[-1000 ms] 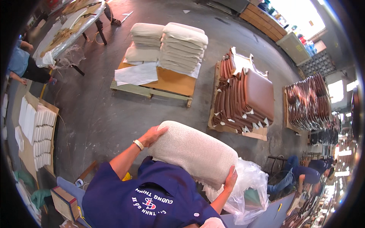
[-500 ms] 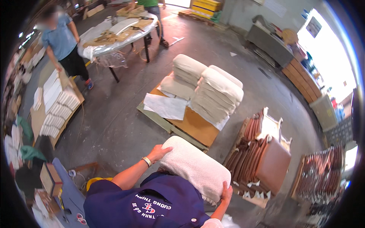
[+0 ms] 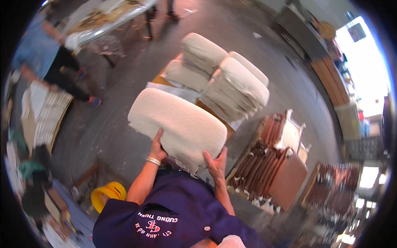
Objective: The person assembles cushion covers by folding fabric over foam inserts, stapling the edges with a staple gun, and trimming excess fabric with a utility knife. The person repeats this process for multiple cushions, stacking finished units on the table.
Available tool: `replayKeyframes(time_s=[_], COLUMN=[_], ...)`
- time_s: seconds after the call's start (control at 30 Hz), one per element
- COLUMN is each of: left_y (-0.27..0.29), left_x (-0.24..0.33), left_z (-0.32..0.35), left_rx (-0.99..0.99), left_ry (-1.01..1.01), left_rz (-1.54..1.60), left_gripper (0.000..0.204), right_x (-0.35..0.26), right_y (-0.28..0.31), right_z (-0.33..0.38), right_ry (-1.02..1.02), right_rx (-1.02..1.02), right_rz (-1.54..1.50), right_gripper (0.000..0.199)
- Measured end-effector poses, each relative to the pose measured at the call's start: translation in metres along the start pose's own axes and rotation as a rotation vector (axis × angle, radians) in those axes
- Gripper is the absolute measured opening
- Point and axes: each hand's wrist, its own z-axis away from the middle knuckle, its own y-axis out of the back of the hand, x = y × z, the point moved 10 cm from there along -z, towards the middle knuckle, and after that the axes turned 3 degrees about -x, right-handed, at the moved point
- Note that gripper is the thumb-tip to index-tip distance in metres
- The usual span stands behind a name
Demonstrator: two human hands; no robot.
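A cream, textured fabric-covered cushion with rounded corners is held out in front of my body, clear of the floor. My left hand grips its near edge toward the left, thumb on top. Toward the right end, my right hand grips the same near edge, its thumb also on the upper face. The fingers of both hands are mostly hidden under the cushion. Beyond it, stacks of similar cream cushions stand on a low wooden platform, with a white sheet partly covered by the held cushion.
Brown upholstered pads are stacked on the right, with another dark stack farther right. A yellow bucket stands near my left arm. At the left, a person in a blue shirt leans by a white stack. A covered table is behind.
The cushion has moved forward and up, away from my body, toward the stacks. Both hands have shifted to its near edge. My view has tilted, and the person at left has bent over.
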Motion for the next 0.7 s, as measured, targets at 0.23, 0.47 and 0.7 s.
replayKeyframes(time_s=[0.23, 0.47, 0.7], left_y=[-0.093, -0.314, -0.369], left_x=[-0.023, -0.137, -0.236], left_z=[-0.14, -0.33, -0.438], left_rx=[-0.121, -0.335, -0.229], left_ry=[0.417, 0.356, 0.42], left_rz=[-0.252, -0.324, -0.319], left_gripper=[0.062, 0.064, 0.076], right_x=[0.014, 0.123, 0.135], right_y=[0.047, -0.034, -0.224], right_z=[-0.002, 0.244, 0.364], right_ry=[-0.198, -0.778, -1.373], right_rx=[0.451, 0.9, 1.007], right_rz=[-0.347, -0.342, -0.519], right_gripper=[0.054, 0.042, 0.041])
